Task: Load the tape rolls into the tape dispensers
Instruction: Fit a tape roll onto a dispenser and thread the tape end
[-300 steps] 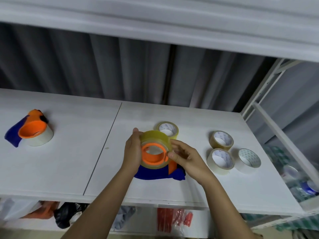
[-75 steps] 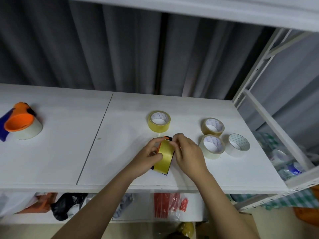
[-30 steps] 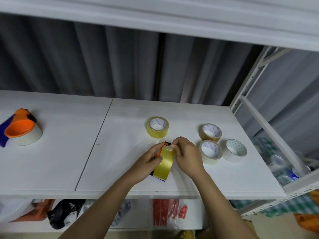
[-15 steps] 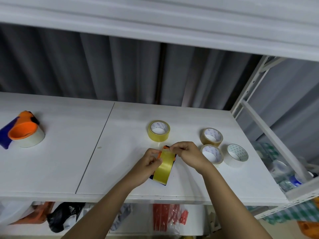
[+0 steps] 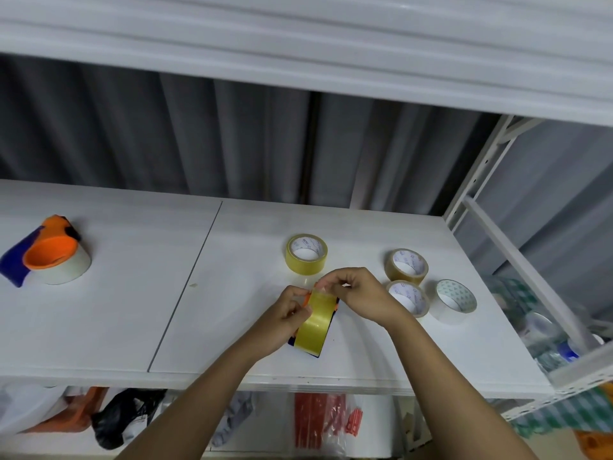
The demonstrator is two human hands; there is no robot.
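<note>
Frame ctr: left hand point(image 5: 288, 315) grips dispenser point(image 5: 310, 330) w/ roll; right hand point(image 5: 360, 298) fingers now pinch tape end, pulled up — threading stage.

Both hands are on the yellow tape roll point(image 5: 313, 327) in its dispenser. Left hand point(image 5: 287, 318) grips the side, right hand point(image 5: 360, 295) pinches the tape end on top.

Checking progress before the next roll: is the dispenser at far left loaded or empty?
Loaded: the far-left dispenser has a pale roll around its orange hub.
</note>
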